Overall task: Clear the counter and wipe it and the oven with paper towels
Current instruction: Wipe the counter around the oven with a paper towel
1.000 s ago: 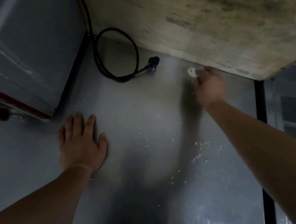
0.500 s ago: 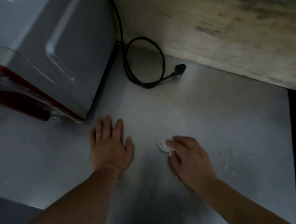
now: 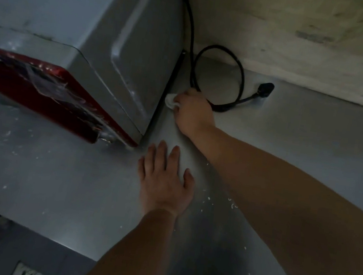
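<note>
Grey metal oven point(image 3: 110, 35) at far left, red front edge tilted into view, side panel facing right. It sits on a stainless steel desk point(image 3: 313, 143), dull and lightly smeared.

Just right of the oven's lower front corner: left hand point(image 3: 165, 181), palm down, fingers straight and spread, resting flat on the desk. Grip released, holding nothing.

Above it, at the base of the oven's side panel: small wad of white paper towel point(image 3: 170, 100), pressed to the desk where oven meets surface. Right hand point(image 3: 194, 113) grasps it, fingers curled over the wad, only a bit of white showing at the fingertips. Right forearm crosses in from the lower right.

Just behind the right hand: black power cord point(image 3: 241, 80), running down along the oven's back corner, looping once on the desk, ending in a plug point(image 3: 266, 88) lying loose near the wall point(image 3: 304, 38). Wall is pale, stained, mottled.

White crumbs point(image 3: 209, 198) scattered on the desk between the two forearms.
</note>
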Demonstrator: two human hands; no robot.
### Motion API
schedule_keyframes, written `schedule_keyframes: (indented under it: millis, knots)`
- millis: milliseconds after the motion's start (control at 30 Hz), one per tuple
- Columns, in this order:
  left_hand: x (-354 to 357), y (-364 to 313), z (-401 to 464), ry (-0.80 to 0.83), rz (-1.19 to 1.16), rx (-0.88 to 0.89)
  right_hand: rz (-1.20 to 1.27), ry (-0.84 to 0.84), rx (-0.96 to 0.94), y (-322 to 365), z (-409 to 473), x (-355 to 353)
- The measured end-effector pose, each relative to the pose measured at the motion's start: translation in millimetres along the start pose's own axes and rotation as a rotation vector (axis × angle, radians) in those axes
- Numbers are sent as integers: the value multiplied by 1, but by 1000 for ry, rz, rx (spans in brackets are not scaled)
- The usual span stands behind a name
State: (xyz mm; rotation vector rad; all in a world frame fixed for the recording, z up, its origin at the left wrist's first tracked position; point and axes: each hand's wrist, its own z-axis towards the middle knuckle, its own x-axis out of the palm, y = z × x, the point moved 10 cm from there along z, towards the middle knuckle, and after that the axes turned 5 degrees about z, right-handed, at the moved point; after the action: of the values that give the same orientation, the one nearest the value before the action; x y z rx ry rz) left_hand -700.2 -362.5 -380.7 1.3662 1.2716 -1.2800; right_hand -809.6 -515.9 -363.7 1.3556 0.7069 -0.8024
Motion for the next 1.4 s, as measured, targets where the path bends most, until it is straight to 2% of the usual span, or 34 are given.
schedule_keyframes:
  millis: [67,200,300,433,533,567,633,700,733,767,867,900,1000,1133,1267,1333,1400]
  knots:
    - [-2,4,0,-22,-15,-42,3,57,-56,10,-12,7]
    - [-10,19,-2,-126,-104,-165,98,174,-316,32,-73,1]
    - [-17,27,-7,-190,-214,-205,96,227,-407,31,-117,-12]
    - [-28,56,-19,-280,-380,-285,63,330,-340,7,-178,-40]
    - [-32,84,-34,-286,-308,-214,71,423,-140,-26,-200,-73]
    - [-32,87,-38,-253,-243,-159,79,369,-62,-37,-193,-88]
    - [-31,84,-36,-188,-146,-77,130,105,120,-59,-166,-130]
    - [-32,83,-26,-115,-145,-137,209,-140,252,-74,-134,-163]
    - [-28,82,-22,-51,-139,-172,226,-171,290,-77,-119,-167]
    - [-21,78,-20,10,-98,-160,217,-143,304,-80,-107,-162]
    - [1,67,-27,108,74,-1,91,74,324,-89,-93,-121]
    - [7,68,-30,134,92,13,19,88,334,-93,-96,-110]
    - [16,72,-28,168,100,-12,-62,-11,350,-90,-120,-94]
    - [18,74,-28,163,111,-14,-60,156,38,-33,-183,-59]
    - [15,72,-29,158,93,-18,28,270,-218,-7,-248,-65]
    - [14,72,-29,159,98,-24,31,201,-130,-25,-230,-82]
    - [14,73,-27,147,105,-26,3,21,79,-62,-186,-108]
